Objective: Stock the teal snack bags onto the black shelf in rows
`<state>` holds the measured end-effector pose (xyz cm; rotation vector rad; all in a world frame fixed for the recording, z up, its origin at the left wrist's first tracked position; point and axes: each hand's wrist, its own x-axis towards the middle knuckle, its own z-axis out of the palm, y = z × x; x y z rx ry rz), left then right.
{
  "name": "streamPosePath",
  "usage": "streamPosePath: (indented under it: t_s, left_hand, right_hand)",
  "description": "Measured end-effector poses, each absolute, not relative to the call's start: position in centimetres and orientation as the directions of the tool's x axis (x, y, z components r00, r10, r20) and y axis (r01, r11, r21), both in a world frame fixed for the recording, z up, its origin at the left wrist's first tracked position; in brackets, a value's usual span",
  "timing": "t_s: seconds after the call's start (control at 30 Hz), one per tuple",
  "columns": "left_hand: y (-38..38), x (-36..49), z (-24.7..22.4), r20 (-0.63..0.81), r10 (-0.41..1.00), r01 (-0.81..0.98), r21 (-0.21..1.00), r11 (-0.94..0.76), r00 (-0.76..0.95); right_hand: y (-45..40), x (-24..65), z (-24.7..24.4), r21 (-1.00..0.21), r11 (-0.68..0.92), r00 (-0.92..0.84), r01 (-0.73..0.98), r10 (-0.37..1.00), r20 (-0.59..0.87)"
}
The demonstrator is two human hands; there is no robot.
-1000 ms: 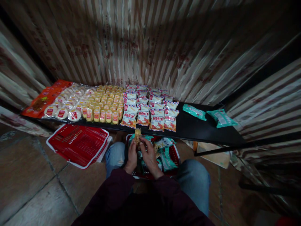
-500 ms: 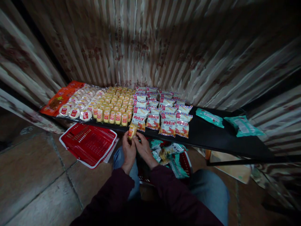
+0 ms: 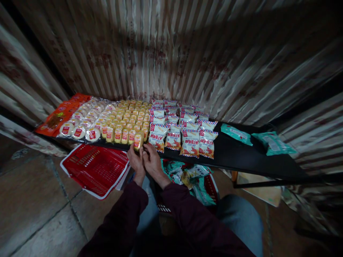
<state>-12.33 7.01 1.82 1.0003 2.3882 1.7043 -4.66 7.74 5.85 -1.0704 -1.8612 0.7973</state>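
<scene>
Both my hands meet at the front edge of a black shelf. My left hand grips a small yellow wrapped cake from the left and below. My right hand has its fingers curled close against the cake's right side. The cake stands upright in front of rows of similar yellow cakes. To their left lie round white wrapped cakes and orange packets. White snack bags stand in rows to the right of the cakes.
Two teal packets lie farther right on the shelf. Below it are a red basket on the left and another basket holding teal packets between my knees. A striped curtain hangs behind.
Both hands have moved left and slightly up with the yellow cake, from in front of the white bags to the front of the yellow rows. The view has shifted slightly.
</scene>
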Motion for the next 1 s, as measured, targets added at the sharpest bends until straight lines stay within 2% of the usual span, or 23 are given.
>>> streamPosePath:
  t_s: [0.13, 0.27, 0.47, 0.77, 1.0]
  left_hand:
    - [7.6, -12.2, 1.6, 0.36, 0.502, 0.512, 0.835, 0.202, -0.786]
    - [7.8, -12.0, 1.6, 0.368, 0.504, 0.534, 0.813, 0.234, -0.781]
    - [7.9, -11.2, 2.0, 0.408, 0.509, 0.582, 0.774, 0.248, -0.758]
    - [8.2, -11.3, 1.8, 0.425, 0.526, 0.626, 0.723, 0.293, -0.737]
    - [8.7, -11.3, 1.9, 0.435, 0.535, 0.655, 0.678, 0.335, -0.724]
  right_hand:
    - [8.3, -4.7, 7.0, -0.713, 0.54, -0.328, 0.448, 0.841, 0.431]
    - [9.9, -4.9, 8.6, -0.564, 0.621, -0.427, 0.544, 0.784, 0.451]
    - [13.4, -6.3, 11.2, -0.367, 0.659, -0.559, 0.657, 0.752, 0.349]
    - [16.3, -8.4, 12.8, -0.124, 0.691, -0.677, 0.712, 0.723, 0.138]
    - [17.0, -8.1, 14.3, -0.042, 0.731, -0.722, 0.682, 0.681, 0.122]
